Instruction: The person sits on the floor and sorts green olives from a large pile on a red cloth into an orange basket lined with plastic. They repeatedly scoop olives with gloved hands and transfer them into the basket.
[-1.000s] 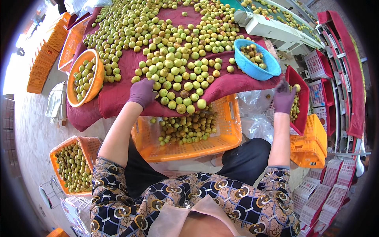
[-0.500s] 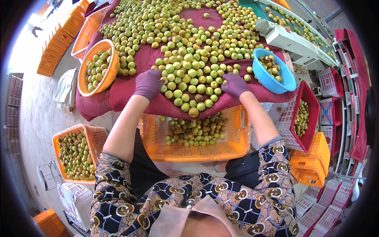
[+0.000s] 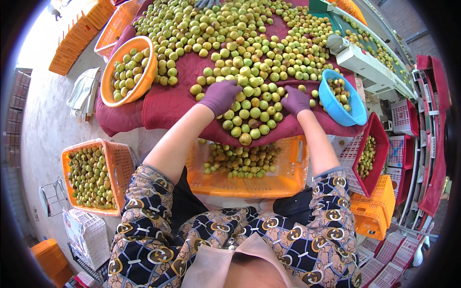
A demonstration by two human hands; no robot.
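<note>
Many small round green-brown jujubes (image 3: 249, 103) lie on a dark red cloth (image 3: 165, 108), narrowing to a point at the near edge. My left hand (image 3: 221, 97), in a purple glove, reaches over the left part of this near group, its fingers bent down among the jujubes. At the group's right side is my right hand (image 3: 296, 101), also gloved in purple, with fingers curled in beside the fruit. What either hand holds, if anything, is hidden. Below the cloth's edge stands an orange crate (image 3: 225, 187) with browner jujubes inside.
Jujubes fill an orange basket (image 3: 151, 62) at left and partly a blue basin (image 3: 357, 113) at right. Full crates stand either side: orange (image 3: 126, 165) and red-lined (image 3: 379, 168). A white machine (image 3: 362, 62) borders the table. Another person's grey-gloved hand (image 3: 207, 4) is at the far edge.
My left hand has moved right, from beside the near jujubes to over them. The right hand stays at their right side. Another person's grey-gloved hand has come into view at the far edge.
</note>
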